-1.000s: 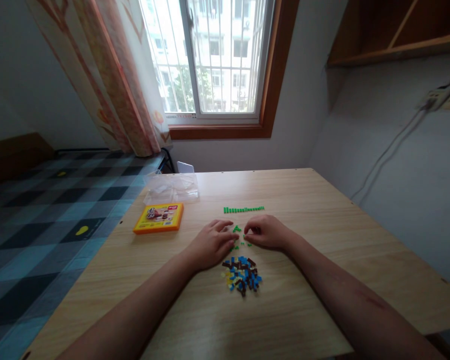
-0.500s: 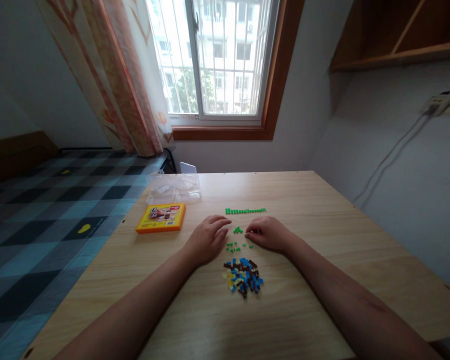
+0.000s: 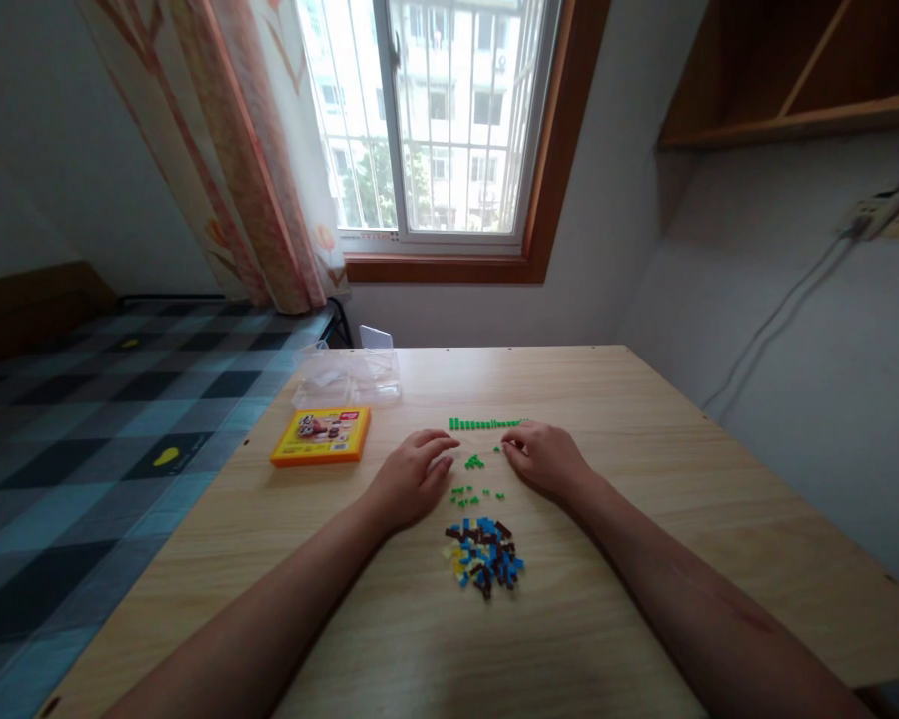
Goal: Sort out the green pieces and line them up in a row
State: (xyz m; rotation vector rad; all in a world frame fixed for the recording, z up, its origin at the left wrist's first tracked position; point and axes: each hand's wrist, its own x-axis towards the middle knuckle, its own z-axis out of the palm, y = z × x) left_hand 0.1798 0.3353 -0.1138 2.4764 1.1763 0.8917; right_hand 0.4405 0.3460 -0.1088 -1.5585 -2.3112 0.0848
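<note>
My left hand (image 3: 414,479) rests on the wooden table with its fingers apart and nothing in them, left of a small pile of green pieces (image 3: 474,462). My right hand (image 3: 545,457) is at the right end of a row of green pieces (image 3: 483,425), its fingertips near the table beside a loose green piece (image 3: 496,449). Whether it holds anything is too small to tell. Nearer to me lie scattered green bits (image 3: 464,496) and a mixed heap of brown, blue and yellow pieces (image 3: 486,557).
A yellow box (image 3: 321,436) lies at the table's left, with clear plastic trays (image 3: 347,377) behind it. The wooden table (image 3: 614,399) borders a checkered bed (image 3: 82,429) on the left. A wooden shelf (image 3: 794,120) hangs at the upper right.
My right hand has moved slightly forward and right, over the right end of the green row. A loose green piece now shows beside its fingertips. My left hand has hardly moved.
</note>
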